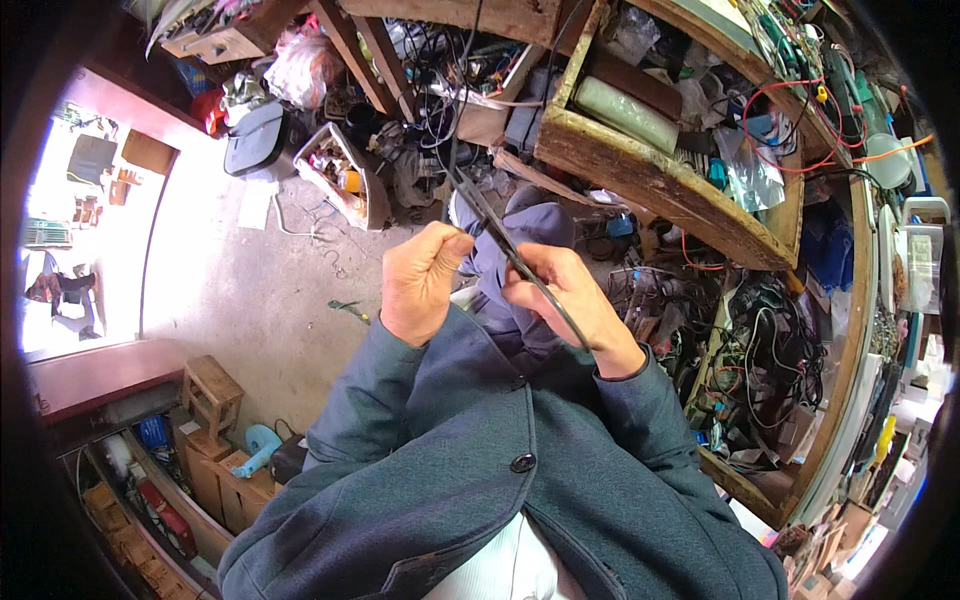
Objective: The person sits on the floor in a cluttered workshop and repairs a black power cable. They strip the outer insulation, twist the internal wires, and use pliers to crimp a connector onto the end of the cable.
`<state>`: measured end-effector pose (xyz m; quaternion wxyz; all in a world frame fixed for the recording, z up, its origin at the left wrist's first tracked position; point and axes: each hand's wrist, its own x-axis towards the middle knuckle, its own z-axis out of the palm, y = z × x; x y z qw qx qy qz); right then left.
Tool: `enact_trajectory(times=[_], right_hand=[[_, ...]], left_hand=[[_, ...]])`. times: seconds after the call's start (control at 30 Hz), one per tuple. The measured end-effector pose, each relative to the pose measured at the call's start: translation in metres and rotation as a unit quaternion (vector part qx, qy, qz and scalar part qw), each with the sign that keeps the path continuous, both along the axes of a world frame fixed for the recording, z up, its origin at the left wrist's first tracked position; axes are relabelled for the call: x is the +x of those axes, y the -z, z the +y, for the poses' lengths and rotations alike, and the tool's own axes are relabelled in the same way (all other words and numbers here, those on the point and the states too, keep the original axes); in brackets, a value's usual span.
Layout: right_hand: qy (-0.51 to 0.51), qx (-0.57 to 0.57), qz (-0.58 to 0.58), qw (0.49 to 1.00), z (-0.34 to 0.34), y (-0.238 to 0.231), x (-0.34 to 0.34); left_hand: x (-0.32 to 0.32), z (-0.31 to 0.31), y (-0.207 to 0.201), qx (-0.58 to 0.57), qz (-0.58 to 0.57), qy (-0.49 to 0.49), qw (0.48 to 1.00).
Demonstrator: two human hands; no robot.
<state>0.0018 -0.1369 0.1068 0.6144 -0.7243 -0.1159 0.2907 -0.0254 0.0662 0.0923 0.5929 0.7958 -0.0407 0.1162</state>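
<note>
My right hand (565, 295) is closed around a long dark plier-like tool (495, 225). One slim handle sticks out past the wrist, and the tool's narrow end points away from me, up and to the left. Close by on the left, my left hand (420, 280) is curled shut with its thumb on top. Whatever lies inside those fingers, if anything, is hidden. A black cable (464, 90) hangs from above and comes down to the tool's far end. Both hands are held over my lap, above my dark trousers (545, 230).
A wooden drawer (650, 185) full of odds and ends juts out at the upper right, with tangled cables (760, 350) beneath it. Ahead stand a white box of scraps (375, 200) and a black bin (258, 140). A small wooden stool (212, 390) is at the left.
</note>
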Motion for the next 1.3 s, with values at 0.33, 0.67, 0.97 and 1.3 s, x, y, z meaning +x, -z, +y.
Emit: enact_trajectory(times=[0.33,0.67,0.97,1.3], right_hand=[[-0.106,0.320,0.393,0.856,-0.004,0.007,-0.008],[-0.035,-0.107,-0.147,0.983,-0.002,-0.005,0.007],[0.060,-0.175,-0.220,0.958,0.008,-0.009,0.002],[0.130,-0.151,-0.202,0.959,0.017,0.004,-0.008]], left_hand=[[-0.004,0.015,0.031,-0.081,0.021,0.035,0.996],[-0.008,0.001,0.014,-0.189,0.117,0.050,0.974],[-0.014,-0.005,-0.001,-0.060,0.137,0.008,0.989],[-0.012,-0.010,0.009,-0.101,0.131,-0.029,0.986]])
